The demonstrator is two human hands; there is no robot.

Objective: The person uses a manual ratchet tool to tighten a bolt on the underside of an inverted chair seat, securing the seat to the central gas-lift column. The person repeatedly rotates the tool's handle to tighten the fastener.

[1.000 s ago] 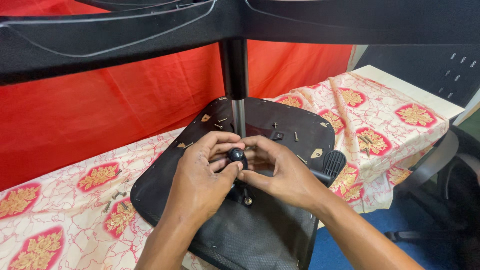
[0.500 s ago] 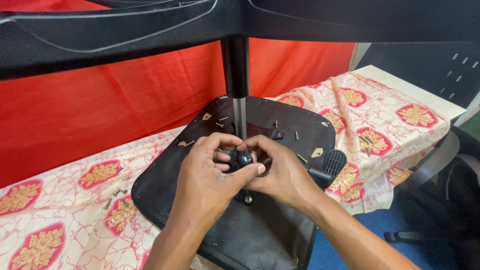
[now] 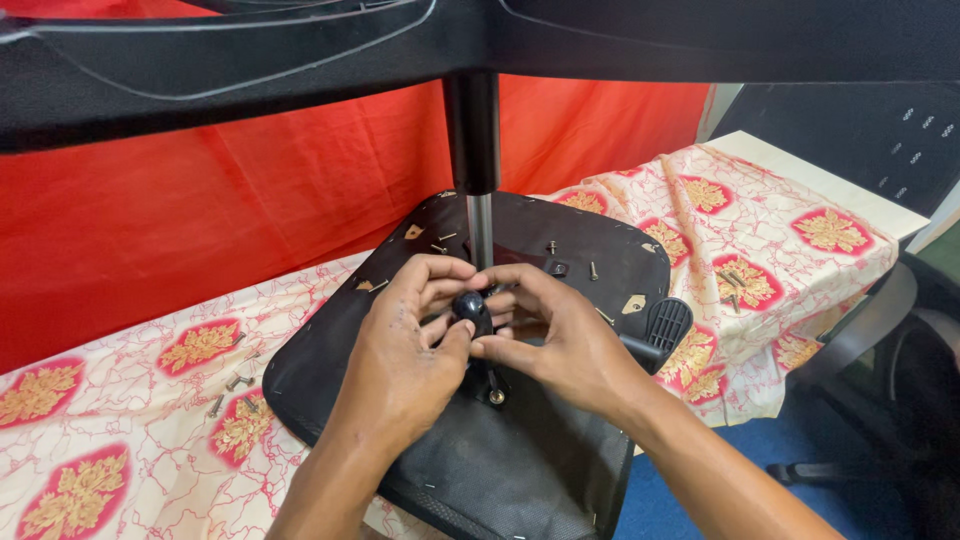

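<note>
Black knob, small and rounded, sits pinched between both hands above the middle of an upturned chair seat, whose dark fabric underside faces up on the table. Left hand curls around the knob from the near side, thumb pressed against its lower edge and fingers arched over the top; right hand closes in from the other side, fingertips touching the knob and the small dark fitting under it, so both hands are grasping, neither released. Just below the knob a short stem ends in a brass-coloured fastener resting on the seat. A chrome post rises right behind the fingers to a black frame that crosses the top of the view. Loose screws lie scattered on the far part of the seat, a ribbed black lever handle sticks out at its right edge, and more screws lie on the floral tablecloth to the left, with a red curtain behind. As I judge it, the grip is crowded and mostly fingertip, so the knob could slip and roll off the sloping seat; a twist applied off-axis might cross its thread; and a wrist brushing the seat could knock the loose screws onto the cloth or the floor.
</note>
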